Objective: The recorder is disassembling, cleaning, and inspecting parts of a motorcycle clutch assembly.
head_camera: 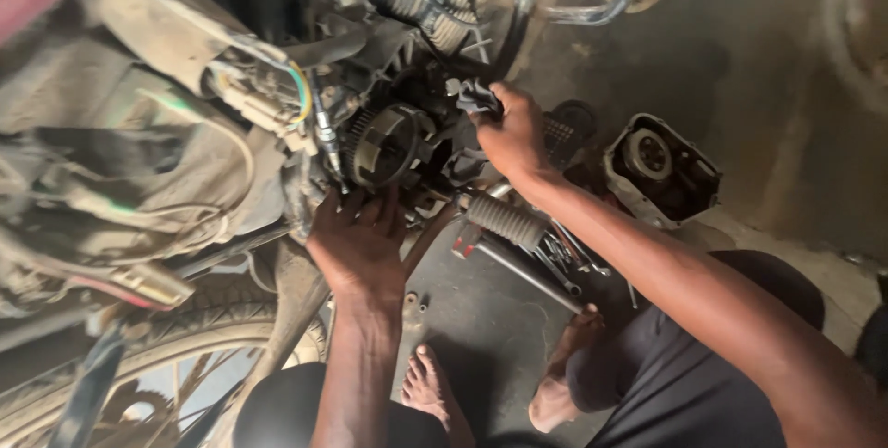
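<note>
gripping rag (474, 97), right hand (511, 136)

dim, flat indoor light with deep shadow around the engine. edges smear with motion blur; the centre stays fairly sharp.

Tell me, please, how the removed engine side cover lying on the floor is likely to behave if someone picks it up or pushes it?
The engine side cover looks like cast metal, so probably rigid and fairly heavy for its size. It lies open side up on the concrete floor, so it seems more apt to slide than roll. Its dark, grimy inside suggests an oily, slippery grip.
</note>
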